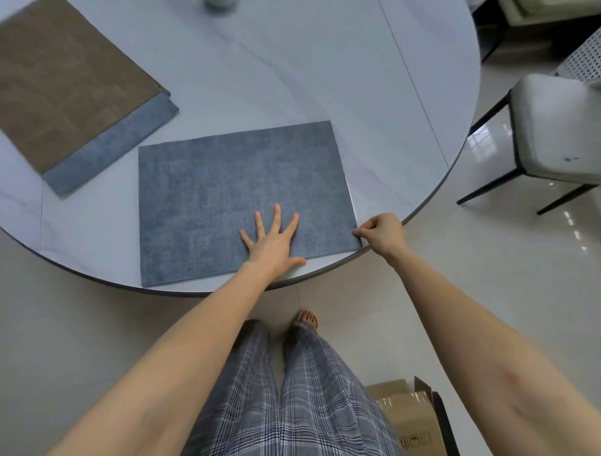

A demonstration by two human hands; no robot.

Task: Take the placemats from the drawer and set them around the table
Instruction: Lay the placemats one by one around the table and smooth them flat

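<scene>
Soft, even daylight fills the scene, bright but cool in tone. The glossy floor (487, 247) at right carries a window reflection and small glare streaks. Shadows are faint: only a thin one under the desk (292, 65) rim. Wide-angle distortion bends the desk edge and stretches the forearms at the near corners. Far edges look slightly soft; the centre is sharp.

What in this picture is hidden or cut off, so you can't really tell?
Head view only:
- Grey object at the top: cut off by the frame edge, unidentifiable.
- Stack under the brown placemat: its count is hidden; one blue edge shows.
- Drawer: out of view.
- Cardboard box: markings too small.
</scene>
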